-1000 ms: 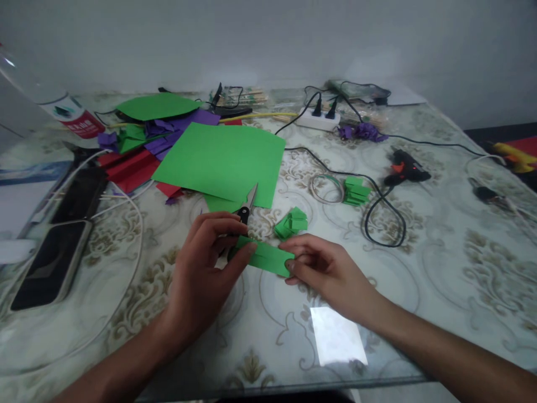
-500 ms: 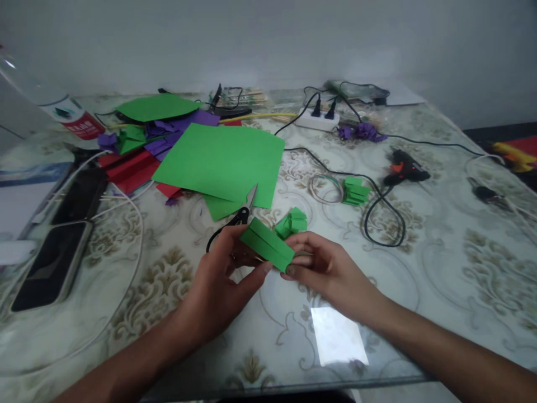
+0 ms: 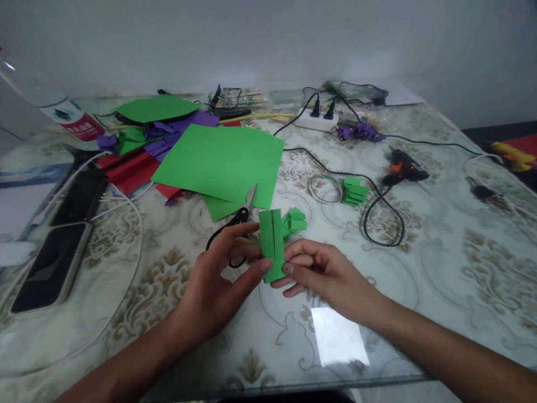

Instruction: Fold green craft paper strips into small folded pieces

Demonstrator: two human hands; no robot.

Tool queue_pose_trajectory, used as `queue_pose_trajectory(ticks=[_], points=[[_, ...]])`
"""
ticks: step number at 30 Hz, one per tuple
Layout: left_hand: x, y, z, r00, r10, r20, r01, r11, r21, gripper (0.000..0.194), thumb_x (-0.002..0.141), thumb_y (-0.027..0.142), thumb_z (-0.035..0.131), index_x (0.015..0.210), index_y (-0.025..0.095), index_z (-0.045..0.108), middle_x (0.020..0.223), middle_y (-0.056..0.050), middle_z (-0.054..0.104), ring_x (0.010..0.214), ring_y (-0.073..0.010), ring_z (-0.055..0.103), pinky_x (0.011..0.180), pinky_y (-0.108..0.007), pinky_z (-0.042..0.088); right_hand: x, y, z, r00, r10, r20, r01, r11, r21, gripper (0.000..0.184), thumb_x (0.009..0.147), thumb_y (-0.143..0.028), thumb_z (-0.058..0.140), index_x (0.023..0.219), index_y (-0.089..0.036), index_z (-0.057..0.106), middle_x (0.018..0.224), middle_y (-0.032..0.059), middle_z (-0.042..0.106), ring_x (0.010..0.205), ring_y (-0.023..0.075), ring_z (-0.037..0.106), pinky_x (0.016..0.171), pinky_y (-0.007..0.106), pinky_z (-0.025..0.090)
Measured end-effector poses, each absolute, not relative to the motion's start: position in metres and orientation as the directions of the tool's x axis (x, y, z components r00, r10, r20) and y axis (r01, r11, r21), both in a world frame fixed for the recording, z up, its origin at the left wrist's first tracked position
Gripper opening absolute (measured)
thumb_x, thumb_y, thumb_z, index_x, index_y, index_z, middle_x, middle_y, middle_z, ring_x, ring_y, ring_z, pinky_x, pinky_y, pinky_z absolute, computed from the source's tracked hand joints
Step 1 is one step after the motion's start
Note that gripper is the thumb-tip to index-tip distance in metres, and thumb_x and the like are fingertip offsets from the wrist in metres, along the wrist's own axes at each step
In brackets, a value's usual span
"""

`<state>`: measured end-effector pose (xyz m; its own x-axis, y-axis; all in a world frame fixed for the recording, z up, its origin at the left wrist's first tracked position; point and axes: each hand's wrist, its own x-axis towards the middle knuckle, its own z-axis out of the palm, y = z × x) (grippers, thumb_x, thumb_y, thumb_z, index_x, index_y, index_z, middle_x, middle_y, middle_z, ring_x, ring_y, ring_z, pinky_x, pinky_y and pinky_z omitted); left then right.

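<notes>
Between both hands is a folded strip of green paper [image 3: 272, 240], held nearly upright with a crease line running along its length. My left hand [image 3: 229, 274] pinches its left side, thumb in front and fingers behind. At the lower right edge, my right hand [image 3: 325, 271] grips it between thumb and fingers. Just behind the strip lies a small folded green paper piece [image 3: 296, 220]. Black-handled scissors [image 3: 242, 215] rest beside my left hand, blades pointing away and handles partly hidden by the fingers. Beyond them a large green paper sheet [image 3: 222, 162] lies flat.
A glue gun [image 3: 406, 167] with a looping black cord lies at right, near another folded green piece [image 3: 354, 191] and a ring of wire [image 3: 325, 188]. A white power strip [image 3: 315, 120] sits at the back. Phones [image 3: 52, 267], red paper [image 3: 132, 168] and a bottle [image 3: 71, 115] occupy the left.
The folded green strip has turned from a slant to nearly upright in my hands. Both hands stay in about the same place, with the right fingers shifted slightly.
</notes>
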<state>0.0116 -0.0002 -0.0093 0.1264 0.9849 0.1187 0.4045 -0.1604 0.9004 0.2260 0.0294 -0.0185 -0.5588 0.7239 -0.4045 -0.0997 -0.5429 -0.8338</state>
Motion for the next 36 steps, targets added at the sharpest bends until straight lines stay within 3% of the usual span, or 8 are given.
queue_pose_trajectory(ticks=[4,9,15,20,24,28,32,36], points=[[0.012,-0.003,-0.008,0.237,0.964,0.119,0.330,-0.195,0.924,0.063,0.092,0.024,0.075,0.145,0.027,0.043,0.102,-0.001,0.075,0.105,-0.0190,0.070,0.095,-0.035,0.053,0.227,0.032,-0.015,-0.570,0.702,-0.427,-0.147,-0.599,-0.787,0.028,0.085,-0.037,0.083,0.089,-0.018,0.062,0.078,0.0013,0.078,0.078,0.0184,0.081,0.069,0.026,0.064],[0.012,-0.005,-0.017,0.225,0.962,0.156,0.332,-0.226,0.916,0.071,0.088,0.020,0.079,0.146,0.031,0.039,0.105,0.000,0.072,0.103,-0.0180,0.071,0.097,-0.034,0.056,0.228,0.035,-0.015,-0.604,0.656,-0.452,-0.216,-0.681,-0.700,0.026,0.084,-0.033,0.083,0.088,-0.017,0.064,0.074,0.0031,0.078,0.064,0.0144,0.077,0.061,0.022,0.062],[0.008,-0.006,-0.018,0.179,0.946,0.270,0.440,-0.323,0.838,0.040,0.091,0.019,0.076,0.124,0.031,0.058,0.105,0.002,0.074,0.094,-0.0145,0.073,0.084,-0.025,0.059,0.229,0.036,-0.015,-0.628,0.640,-0.444,-0.191,-0.679,-0.709,0.027,0.080,-0.034,0.087,0.085,-0.013,0.070,0.063,-0.0028,0.065,0.052,0.0060,0.059,0.055,0.017,0.057],[0.008,-0.004,-0.011,0.184,0.966,0.181,0.343,-0.236,0.909,0.016,0.093,0.020,0.074,0.105,0.030,0.070,0.096,0.005,0.075,0.088,-0.0121,0.069,0.081,-0.021,0.055,0.228,0.035,-0.020,-0.555,0.713,-0.427,-0.228,-0.625,-0.746,0.036,0.081,-0.034,0.086,0.108,-0.019,0.068,0.082,0.0010,0.070,0.070,0.0130,0.069,0.066,0.025,0.061],[0.009,-0.002,-0.006,0.143,0.989,0.049,0.163,-0.072,0.984,0.008,0.099,0.024,0.068,0.103,0.028,0.072,0.093,0.002,0.072,0.083,-0.0118,0.065,0.072,-0.020,0.052,0.229,0.031,-0.025,-0.319,0.899,-0.302,-0.193,-0.373,-0.907,0.048,0.087,-0.033,0.080,0.131,-0.029,0.059,0.121,0.0054,0.065,0.102,0.0184,0.069,0.088,0.034,0.060],[0.006,-0.002,-0.006,0.184,0.983,-0.023,0.046,0.015,0.999,0.011,0.103,0.029,0.062,0.106,0.028,0.073,0.092,0.000,0.067,0.079,-0.0122,0.059,0.068,-0.020,0.049,0.234,0.027,-0.022,-0.297,0.949,0.107,0.092,0.140,-0.986,0.036,0.096,-0.028,0.070,0.130,-0.032,0.064,0.147,0.0076,0.053,0.138,0.0250,0.051,0.110,0.042,0.048],[0.002,-0.002,-0.010,0.198,0.979,-0.046,0.024,0.042,0.999,0.012,0.103,0.030,0.062,0.110,0.028,0.072,0.095,0.000,0.066,0.084,-0.0133,0.055,0.073,-0.022,0.046,0.234,0.023,-0.017,-0.469,0.852,0.235,0.144,0.335,-0.931,0.037,0.089,-0.025,0.080,0.123,-0.028,0.067,0.132,0.0064,0.066,0.125,0.0232,0.062,0.109,0.039,0.048],[0.002,-0.004,-0.012,0.229,0.970,-0.076,-0.034,0.086,0.996,0.013,0.104,0.028,0.060,0.113,0.030,0.070,0.099,0.001,0.066,0.089,-0.0127,0.055,0.078,-0.020,0.045,0.230,0.021,-0.019,-0.466,0.838,0.282,0.180,0.402,-0.898,0.044,0.084,-0.021,0.084,0.123,-0.025,0.065,0.119,0.0052,0.071,0.112,0.0200,0.068,0.098,0.033,0.053]])
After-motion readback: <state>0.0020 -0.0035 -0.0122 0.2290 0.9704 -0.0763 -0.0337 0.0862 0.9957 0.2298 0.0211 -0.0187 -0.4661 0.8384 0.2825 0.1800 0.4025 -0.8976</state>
